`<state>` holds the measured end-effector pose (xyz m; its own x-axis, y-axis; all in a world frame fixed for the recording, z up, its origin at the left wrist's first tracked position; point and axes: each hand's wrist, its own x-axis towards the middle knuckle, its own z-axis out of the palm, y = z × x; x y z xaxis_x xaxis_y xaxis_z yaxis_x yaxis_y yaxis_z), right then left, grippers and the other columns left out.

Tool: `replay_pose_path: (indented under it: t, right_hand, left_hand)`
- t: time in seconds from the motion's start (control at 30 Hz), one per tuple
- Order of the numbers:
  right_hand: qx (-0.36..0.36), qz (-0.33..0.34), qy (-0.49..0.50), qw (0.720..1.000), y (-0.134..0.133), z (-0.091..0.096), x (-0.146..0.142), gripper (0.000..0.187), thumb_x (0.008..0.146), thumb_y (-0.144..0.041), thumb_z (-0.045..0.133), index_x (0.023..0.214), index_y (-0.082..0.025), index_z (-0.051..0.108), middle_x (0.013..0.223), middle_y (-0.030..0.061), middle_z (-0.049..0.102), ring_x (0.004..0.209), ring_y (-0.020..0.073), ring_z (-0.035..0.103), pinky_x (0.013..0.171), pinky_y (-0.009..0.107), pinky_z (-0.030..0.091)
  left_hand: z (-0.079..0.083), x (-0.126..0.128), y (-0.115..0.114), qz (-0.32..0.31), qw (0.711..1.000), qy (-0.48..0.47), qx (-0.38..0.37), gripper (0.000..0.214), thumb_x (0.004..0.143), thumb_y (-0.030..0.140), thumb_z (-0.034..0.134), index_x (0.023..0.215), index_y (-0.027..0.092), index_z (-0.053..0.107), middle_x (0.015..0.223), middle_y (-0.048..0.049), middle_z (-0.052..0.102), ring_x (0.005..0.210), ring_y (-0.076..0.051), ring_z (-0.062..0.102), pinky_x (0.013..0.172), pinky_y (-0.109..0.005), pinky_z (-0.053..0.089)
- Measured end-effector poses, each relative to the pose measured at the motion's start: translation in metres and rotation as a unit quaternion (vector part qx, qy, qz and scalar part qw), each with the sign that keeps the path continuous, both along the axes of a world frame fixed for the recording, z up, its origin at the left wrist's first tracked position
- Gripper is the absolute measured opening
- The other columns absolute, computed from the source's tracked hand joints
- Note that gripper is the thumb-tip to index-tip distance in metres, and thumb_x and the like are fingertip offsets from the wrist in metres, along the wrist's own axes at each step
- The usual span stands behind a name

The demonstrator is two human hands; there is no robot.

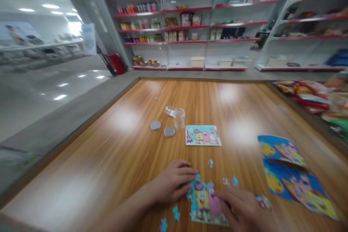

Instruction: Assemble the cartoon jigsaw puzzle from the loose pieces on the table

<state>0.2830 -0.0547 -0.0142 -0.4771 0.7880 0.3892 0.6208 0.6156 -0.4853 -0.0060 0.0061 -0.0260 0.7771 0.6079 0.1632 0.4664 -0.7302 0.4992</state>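
A partly assembled cartoon jigsaw puzzle [204, 203] lies on the wooden table [114, 152] near its front edge. My left hand [174, 181] rests palm down at the puzzle's upper left corner, fingers stretched flat onto its edge pieces. My right hand [240, 210] lies over the puzzle's right side, fingers spread toward it, blurred by motion. Loose pieces [210, 163] lie above the puzzle, more loose pieces [230, 181] sit to its right, and others [176, 212] lie at the lower left.
A finished small picture card [203, 135] lies mid-table. Two round metal lids [162, 128] and two clear plastic cups [178, 116] sit behind it. Two colourful printed sheets [290, 170] lie at right. Snack packets [310, 96] line the right edge. Store shelves stand beyond.
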Motion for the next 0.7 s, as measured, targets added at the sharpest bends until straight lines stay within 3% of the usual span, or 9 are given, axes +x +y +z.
replay_pose_path:
  t: [0.07, 0.17, 0.33, 0.53, 0.7]
  right_hand:
    - [-0.045, -0.006, -0.021, 0.999, 0.004, -0.004, 0.003, 0.025, 0.097, -0.02, 0.046, 0.104, -0.021, 0.071, 0.081, 0.0071, 0.072, 0.073, 0.0189, 0.068, 0.067, 0.029, 0.053]
    - [-0.076, -0.018, -0.04, 0.996, 0.013, -0.004, 0.007, 0.024, 0.096, -0.019, 0.046, 0.103, -0.02, 0.07, 0.082, 0.0056, 0.071, 0.076, 0.0172, 0.066, 0.068, 0.027, 0.048]
    - [-0.099, -0.004, -0.105, 0.99, 0.018, 0.006, 0.01, 0.021, 0.096, -0.029, 0.053, 0.109, -0.022, 0.068, 0.083, 0.0032, 0.068, 0.075, 0.0165, 0.063, 0.067, 0.027, 0.042]
    - [-0.141, 0.044, -0.197, 0.969, 0.012, 0.011, 0.004, 0.066, 0.079, -0.054, 0.077, 0.135, -0.026, 0.057, 0.108, 0.0067, 0.067, 0.097, 0.0262, 0.064, 0.075, 0.033, 0.046]
    - [-0.158, 0.03, -0.203, 0.966, 0.013, 0.007, 0.003, 0.061, 0.083, -0.049, 0.076, 0.135, -0.027, 0.055, 0.113, 0.0062, 0.066, 0.101, 0.0267, 0.064, 0.078, 0.034, 0.046]
  left_hand:
    - [0.01, -0.002, 0.005, -0.019, 1.0, -0.006, -0.02, 0.038, 0.102, 0.029, 0.049, 0.139, 0.027, 0.057, 0.142, -0.0045, 0.06, 0.133, -0.027, 0.046, 0.114, -0.048, 0.039]
    - [0.012, -0.007, 0.011, -0.036, 0.999, -0.002, -0.027, 0.04, 0.101, 0.028, 0.05, 0.141, 0.028, 0.054, 0.141, -0.0054, 0.06, 0.132, -0.026, 0.048, 0.112, -0.049, 0.041]
    - [0.013, -0.019, 0.017, -0.002, 0.999, 0.019, -0.03, 0.032, 0.103, 0.028, 0.046, 0.131, 0.023, 0.06, 0.133, -0.009, 0.06, 0.125, -0.024, 0.052, 0.109, -0.045, 0.043]
    - [0.019, -0.033, 0.02, 0.039, 0.993, 0.077, -0.081, 0.023, 0.101, 0.034, 0.048, 0.102, 0.018, 0.065, 0.098, -0.0059, 0.064, 0.089, -0.018, 0.06, 0.082, -0.031, 0.049]
    - [0.03, -0.049, 0.021, 0.037, 0.981, 0.143, -0.127, 0.03, 0.083, 0.048, 0.073, 0.089, 0.02, 0.065, 0.074, 0.0022, 0.062, 0.066, -0.014, 0.056, 0.06, -0.024, 0.036]
